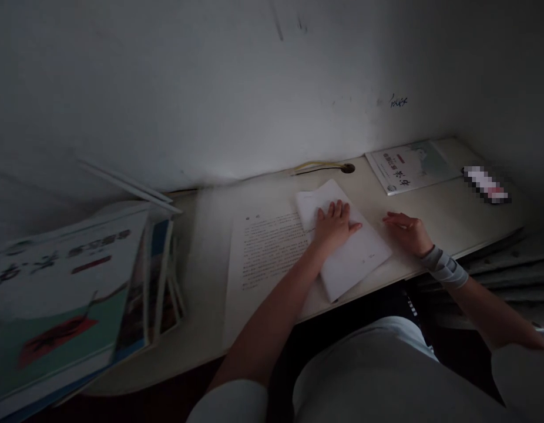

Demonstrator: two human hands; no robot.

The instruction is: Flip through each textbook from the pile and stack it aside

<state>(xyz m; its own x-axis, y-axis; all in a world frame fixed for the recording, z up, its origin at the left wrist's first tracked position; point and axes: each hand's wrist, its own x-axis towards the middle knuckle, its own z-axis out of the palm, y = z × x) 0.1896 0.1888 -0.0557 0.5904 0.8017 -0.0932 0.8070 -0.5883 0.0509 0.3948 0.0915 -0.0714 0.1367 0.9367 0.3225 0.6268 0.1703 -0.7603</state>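
Note:
A folded sheet of white paper [353, 258] lies at an angle near the desk's front edge, with a few small marks on it. My left hand [333, 226] rests flat on this paper, palm down, fingers stretched out. To the right of the paper is my right hand [406, 231], apart from it, with a grey and white band on the wrist. Its fingers are loosely curled and pressed together, and I see nothing in them. Partly under the folded paper and my left forearm lies a printed sheet [267, 252] with lines of text.
A stack of books [69, 294] fills the desk's left end, the top one white and green. A thin booklet [410, 166] lies at the back right, beside a blurred-out object [486, 184]. A cable hole [348, 168] with a yellow cable is near the wall.

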